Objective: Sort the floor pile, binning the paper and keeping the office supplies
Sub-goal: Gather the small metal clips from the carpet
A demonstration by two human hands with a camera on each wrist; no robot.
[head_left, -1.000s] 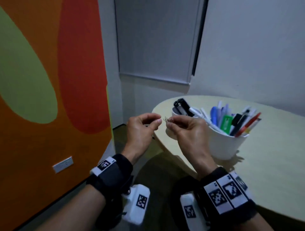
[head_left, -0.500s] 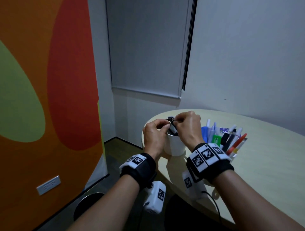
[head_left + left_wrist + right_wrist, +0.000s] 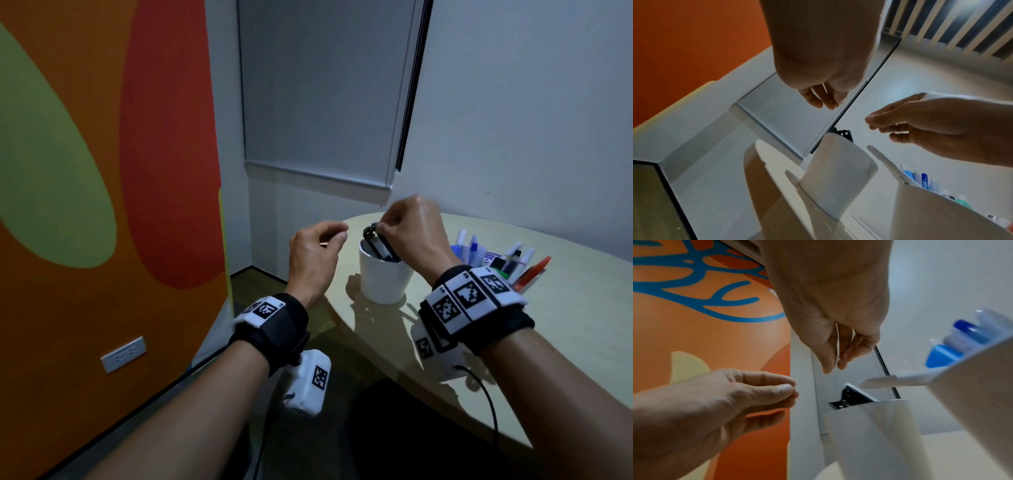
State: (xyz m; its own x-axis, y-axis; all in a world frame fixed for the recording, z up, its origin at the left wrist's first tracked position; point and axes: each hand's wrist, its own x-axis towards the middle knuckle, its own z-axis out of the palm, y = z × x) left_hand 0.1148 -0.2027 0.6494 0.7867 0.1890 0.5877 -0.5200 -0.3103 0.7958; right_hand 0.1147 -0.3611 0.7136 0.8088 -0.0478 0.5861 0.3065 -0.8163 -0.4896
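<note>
Standing on pale oval table (image 3: 565, 329) (orange mural wall (image 3: 102, 171)), white cup (image 3: 383, 277)

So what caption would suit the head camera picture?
Right hand over a white cup holding a black stapler; left hand beside it.

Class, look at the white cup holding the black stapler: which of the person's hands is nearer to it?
Right. The right hand hovers directly above the white cup, at the stapler; the left hand is off to its left side.
</note>
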